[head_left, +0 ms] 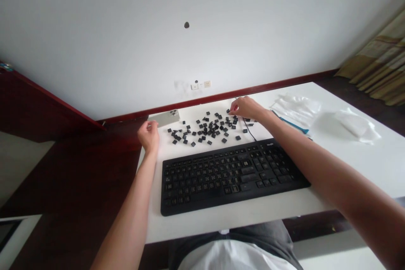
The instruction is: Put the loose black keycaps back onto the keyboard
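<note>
A black keyboard (202, 177) lies across the front of the white table, many of its keys off and their sockets bare. Beyond it, loose black keycaps (215, 126) are scattered in a wide heap. My right hand (247, 107) reaches over the keyboard to the back right of the heap, thumb and fingers pinched at a small keycap (228, 111). At the table's left edge, my left hand (148, 135) is closed with its fingers curled, beside the near-left end of a pale phone (166, 118) lying camera side up. Whatever the left fingers hold, if anything, is hidden.
A thin black cable (249, 132) runs back from the keyboard through the keycaps. To the right lie crumpled clear plastic bags (295, 107), a blue strip-like item (294, 125) and another white wrapper (357, 124). A wall with sockets (202, 85) stands behind the table.
</note>
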Demonstrator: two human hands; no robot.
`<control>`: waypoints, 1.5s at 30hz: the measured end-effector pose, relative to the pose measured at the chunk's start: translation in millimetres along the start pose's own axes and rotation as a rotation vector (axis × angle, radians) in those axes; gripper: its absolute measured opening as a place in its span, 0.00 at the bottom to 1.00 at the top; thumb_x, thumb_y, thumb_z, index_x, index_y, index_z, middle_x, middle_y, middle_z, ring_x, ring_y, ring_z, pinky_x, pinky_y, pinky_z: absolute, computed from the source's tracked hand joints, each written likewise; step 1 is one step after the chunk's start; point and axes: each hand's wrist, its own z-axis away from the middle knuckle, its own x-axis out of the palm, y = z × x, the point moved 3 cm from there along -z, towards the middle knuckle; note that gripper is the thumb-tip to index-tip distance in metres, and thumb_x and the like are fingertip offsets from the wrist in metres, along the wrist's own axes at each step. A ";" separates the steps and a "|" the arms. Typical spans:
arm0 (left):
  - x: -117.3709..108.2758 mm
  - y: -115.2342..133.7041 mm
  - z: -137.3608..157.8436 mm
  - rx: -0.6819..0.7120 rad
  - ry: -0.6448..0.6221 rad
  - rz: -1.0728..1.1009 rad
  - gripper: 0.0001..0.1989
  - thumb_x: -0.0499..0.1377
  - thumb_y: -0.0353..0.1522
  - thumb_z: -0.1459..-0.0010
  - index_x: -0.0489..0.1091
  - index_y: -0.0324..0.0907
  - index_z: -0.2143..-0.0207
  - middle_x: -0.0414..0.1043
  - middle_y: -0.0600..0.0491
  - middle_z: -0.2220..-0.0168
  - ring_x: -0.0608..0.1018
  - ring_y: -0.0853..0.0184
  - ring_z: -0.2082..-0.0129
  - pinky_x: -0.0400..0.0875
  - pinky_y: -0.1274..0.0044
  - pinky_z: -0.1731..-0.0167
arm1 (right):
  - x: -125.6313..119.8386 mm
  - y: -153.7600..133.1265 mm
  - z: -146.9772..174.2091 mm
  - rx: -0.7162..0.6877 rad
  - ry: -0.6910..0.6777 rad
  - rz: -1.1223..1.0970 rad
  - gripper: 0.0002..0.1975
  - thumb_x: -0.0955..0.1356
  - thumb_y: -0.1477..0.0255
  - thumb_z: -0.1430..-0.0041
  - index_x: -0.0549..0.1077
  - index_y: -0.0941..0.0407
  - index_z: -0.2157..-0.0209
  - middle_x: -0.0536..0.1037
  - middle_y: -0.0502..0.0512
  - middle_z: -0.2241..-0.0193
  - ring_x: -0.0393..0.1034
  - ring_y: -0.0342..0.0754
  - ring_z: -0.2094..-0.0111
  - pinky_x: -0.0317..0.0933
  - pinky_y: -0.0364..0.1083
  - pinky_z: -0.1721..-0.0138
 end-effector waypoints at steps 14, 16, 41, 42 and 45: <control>-0.5 -2.5 0.3 0.023 -0.001 0.004 0.13 0.59 0.40 0.45 0.73 0.41 0.74 0.76 0.53 0.76 0.77 0.65 0.73 0.67 0.77 0.69 | 0.3 15.4 -6.4 -0.063 -0.019 -0.034 0.06 0.74 0.68 0.42 0.83 0.55 0.67 0.85 0.55 0.65 0.76 0.50 0.66 0.64 0.47 0.65; -0.6 -1.2 0.7 0.019 -0.003 0.006 0.13 0.58 0.40 0.44 0.74 0.41 0.74 0.77 0.52 0.75 0.78 0.64 0.72 0.68 0.77 0.69 | 0.2 14.6 -6.1 -0.069 -0.022 -0.048 0.05 0.74 0.68 0.42 0.82 0.55 0.67 0.85 0.55 0.65 0.76 0.50 0.66 0.64 0.47 0.65; -1.4 4.1 1.9 0.020 -0.039 -0.004 0.13 0.59 0.41 0.46 0.74 0.40 0.74 0.76 0.52 0.76 0.77 0.64 0.73 0.70 0.77 0.69 | -16.3 11.8 2.9 -0.170 -0.252 -0.073 0.09 0.72 0.70 0.40 0.85 0.51 0.59 0.86 0.53 0.63 0.78 0.50 0.67 0.71 0.49 0.64; -1.3 3.9 1.8 0.020 -0.041 -0.009 0.13 0.59 0.41 0.45 0.74 0.40 0.73 0.76 0.52 0.75 0.77 0.64 0.72 0.70 0.77 0.68 | -14.6 11.6 2.6 -0.174 -0.248 -0.074 0.08 0.72 0.71 0.40 0.85 0.51 0.60 0.86 0.53 0.63 0.79 0.50 0.66 0.71 0.50 0.63; -1.2 3.3 1.6 0.014 -0.043 -0.019 0.13 0.59 0.41 0.45 0.74 0.40 0.73 0.77 0.51 0.75 0.78 0.64 0.72 0.71 0.76 0.68 | -11.7 10.3 1.6 -0.187 -0.221 -0.061 0.07 0.72 0.72 0.40 0.84 0.52 0.62 0.86 0.54 0.63 0.79 0.52 0.65 0.72 0.51 0.60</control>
